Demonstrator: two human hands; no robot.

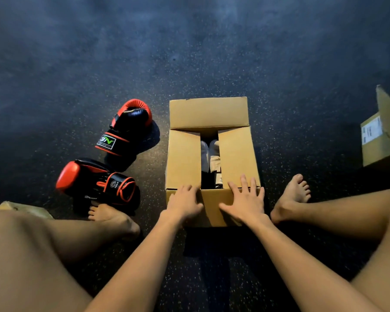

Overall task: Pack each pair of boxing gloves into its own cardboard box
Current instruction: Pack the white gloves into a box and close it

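A cardboard box [234, 152] stands on the floor between my legs. Its two side flaps are folded in and its far flap stands up. Through the gap between the flaps I see white gloves [209, 154] inside. My left hand [185, 203] rests on the near flap with its fingers curled over the left flap's edge. My right hand [245, 201] lies flat with fingers spread on the near flap and the right flap. Two red and black boxing gloves lie on the floor left of the box, one farther [128, 127] and one nearer [95, 183].
Another open cardboard box [381, 136] with a white label sits at the right edge. A piece of cardboard [14, 207] shows at the far left by my knee. My bare feet flank the box, the left foot [113, 217] touching the nearer glove. The floor is dark speckled rubber.
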